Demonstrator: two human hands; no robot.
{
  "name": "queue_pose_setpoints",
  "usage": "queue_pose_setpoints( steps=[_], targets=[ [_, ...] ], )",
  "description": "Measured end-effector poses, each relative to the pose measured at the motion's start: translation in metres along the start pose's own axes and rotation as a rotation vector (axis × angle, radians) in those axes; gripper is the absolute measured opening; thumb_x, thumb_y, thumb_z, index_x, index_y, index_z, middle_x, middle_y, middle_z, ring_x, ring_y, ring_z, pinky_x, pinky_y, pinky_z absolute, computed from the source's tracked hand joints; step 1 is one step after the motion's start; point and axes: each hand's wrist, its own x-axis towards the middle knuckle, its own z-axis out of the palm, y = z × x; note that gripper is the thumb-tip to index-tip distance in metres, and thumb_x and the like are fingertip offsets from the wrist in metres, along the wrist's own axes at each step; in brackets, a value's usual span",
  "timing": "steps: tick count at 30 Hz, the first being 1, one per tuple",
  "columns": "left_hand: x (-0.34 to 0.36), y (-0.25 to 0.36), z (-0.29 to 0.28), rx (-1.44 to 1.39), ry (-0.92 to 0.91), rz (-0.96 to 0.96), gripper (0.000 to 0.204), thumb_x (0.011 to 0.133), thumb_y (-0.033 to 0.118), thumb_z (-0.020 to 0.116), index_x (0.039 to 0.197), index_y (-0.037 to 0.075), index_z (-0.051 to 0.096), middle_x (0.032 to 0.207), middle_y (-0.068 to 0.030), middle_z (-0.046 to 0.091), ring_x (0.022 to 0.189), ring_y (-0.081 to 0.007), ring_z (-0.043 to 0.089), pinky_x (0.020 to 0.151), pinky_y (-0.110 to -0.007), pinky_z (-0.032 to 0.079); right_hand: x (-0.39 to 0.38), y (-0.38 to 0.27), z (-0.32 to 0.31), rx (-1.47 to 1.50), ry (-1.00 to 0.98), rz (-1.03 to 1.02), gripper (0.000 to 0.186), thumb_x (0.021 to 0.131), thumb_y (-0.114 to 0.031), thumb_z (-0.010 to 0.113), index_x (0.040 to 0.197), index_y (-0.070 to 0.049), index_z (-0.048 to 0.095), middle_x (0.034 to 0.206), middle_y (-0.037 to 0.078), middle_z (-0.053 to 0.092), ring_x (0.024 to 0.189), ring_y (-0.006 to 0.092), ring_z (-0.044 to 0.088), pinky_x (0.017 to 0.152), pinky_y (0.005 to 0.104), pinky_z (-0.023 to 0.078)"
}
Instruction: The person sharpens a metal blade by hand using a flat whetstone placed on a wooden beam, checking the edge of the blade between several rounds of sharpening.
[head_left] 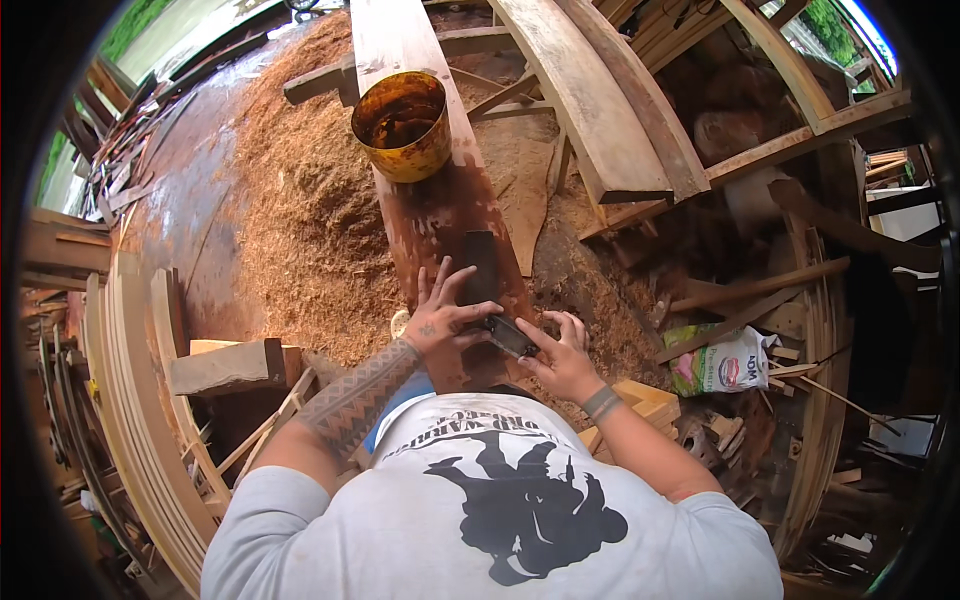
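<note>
A long reddish wooden plank [440, 200] runs away from me, wet and dark along its near half. A round yellow tin [402, 125] with brown liquid stands on it farther up. My left hand [440, 318] lies on the plank with fingers spread, its thumb side touching a small dark flat block [509, 336]. My right hand [562, 358] grips the near end of that block, which rests on the plank. A dark patch [481, 265] lies on the plank just beyond the hands.
A heap of sawdust [310, 210] covers the ground to the left. Bare planks [600, 110] lean at the upper right. Curved wooden ribs [130, 400] stack on the left, a wooden block [230, 365] sits nearby, and a printed bag [725, 365] lies among offcuts on the right.
</note>
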Motion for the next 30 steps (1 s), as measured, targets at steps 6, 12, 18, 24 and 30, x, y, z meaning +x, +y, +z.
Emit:
queue_pose_setpoints(
  steps=[6, 12, 18, 24, 30],
  targets=[
    [0.024, -0.042, -0.040, 0.146, 0.102, -0.013, 0.055, 0.087, 0.059, 0.090, 0.140, 0.052, 0.078, 0.181, -0.0100, 0.032, 0.174, -0.0508, 0.003, 0.135, -0.078, -0.005, 0.068, -0.012, 0.010, 0.023, 0.066, -0.073, 0.067, 0.102, -0.050, 0.078, 0.166, -0.042, 0.058, 0.161, 0.019, 0.049, 0.155, 0.0461, 0.034, 0.132, 0.0591, 0.022],
    [0.036, -0.063, -0.063, 0.123, 0.058, -0.064, 0.056, 0.089, 0.056, 0.090, 0.143, 0.049, 0.076, 0.183, -0.0118, 0.031, 0.173, -0.0539, 0.004, 0.135, -0.078, 0.000, 0.098, -0.024, 0.024, 0.016, 0.119, -0.038, 0.066, 0.103, -0.052, 0.076, 0.166, -0.040, 0.058, 0.165, 0.021, 0.047, 0.161, 0.0486, 0.029, 0.134, 0.0613, 0.020],
    [0.006, -0.007, -0.011, 0.050, -0.026, 0.011, 0.054, 0.090, 0.059, 0.089, 0.142, 0.051, 0.076, 0.183, -0.0133, 0.029, 0.174, -0.0518, 0.003, 0.135, -0.078, -0.001, 0.008, 0.001, 0.013, 0.018, 0.098, -0.035, 0.066, 0.101, -0.053, 0.079, 0.163, -0.040, 0.062, 0.164, 0.019, 0.048, 0.158, 0.0498, 0.032, 0.132, 0.0630, 0.023],
    [0.025, -0.029, -0.039, 0.011, 0.022, -0.020, 0.057, 0.085, 0.049, 0.095, 0.140, 0.049, 0.079, 0.185, -0.0124, 0.026, 0.174, -0.0522, 0.003, 0.136, -0.077, -0.001, 0.044, -0.005, 0.021, 0.037, 0.144, -0.072, 0.069, 0.101, -0.053, 0.079, 0.166, -0.038, 0.060, 0.163, 0.019, 0.050, 0.157, 0.0486, 0.034, 0.132, 0.0613, 0.026],
    [0.048, -0.066, -0.070, 0.169, 0.015, -0.048, 0.058, 0.091, 0.054, 0.089, 0.147, 0.051, 0.073, 0.185, -0.0117, 0.028, 0.174, -0.0514, 0.004, 0.136, -0.077, -0.002, 0.099, -0.022, 0.026, 0.002, 0.159, -0.026, 0.066, 0.104, -0.052, 0.076, 0.166, -0.040, 0.059, 0.167, 0.022, 0.048, 0.161, 0.0482, 0.030, 0.134, 0.0598, 0.023]
  ],
)
